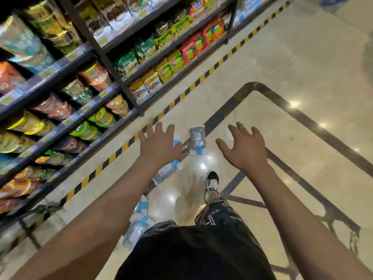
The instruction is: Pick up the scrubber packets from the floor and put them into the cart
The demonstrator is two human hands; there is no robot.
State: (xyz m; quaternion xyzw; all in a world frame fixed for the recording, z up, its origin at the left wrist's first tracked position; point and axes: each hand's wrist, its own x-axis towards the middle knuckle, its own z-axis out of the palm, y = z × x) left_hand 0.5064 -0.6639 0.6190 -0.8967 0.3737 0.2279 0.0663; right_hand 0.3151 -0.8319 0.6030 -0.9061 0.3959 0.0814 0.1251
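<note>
Head view shows a scrubber packet (197,140) lying flat on the floor (302,67). It is a clear bag with a grey lump inside and a blue strip on its label. It sits between the two hands, a bit past them. Another packet (168,172) with a blue mark lies near the left wrist, partly hidden by the arm. A few more clear and blue packets (139,221) lie lower down, beside the left arm. They are blurry.

That floor is shiny and pale, with bright spots of light on it. A yellow and black stripe (193,85) runs along the bottom of the shelves (66,81). These shelves are dark and full of bright snack bags and cups. The cart (282,102) has a dark rim, and its rounded corner is just past the first packet. Its frame runs down the right side.

Both arms reach forward and down. The left hand (159,143) has its fingers spread wide and holds nothing. It hovers over a bit of blue and white packet. The right hand (243,146) is spread wide too and holds nothing. One black and white shoe (212,183) stands on the floor below the hands.
</note>
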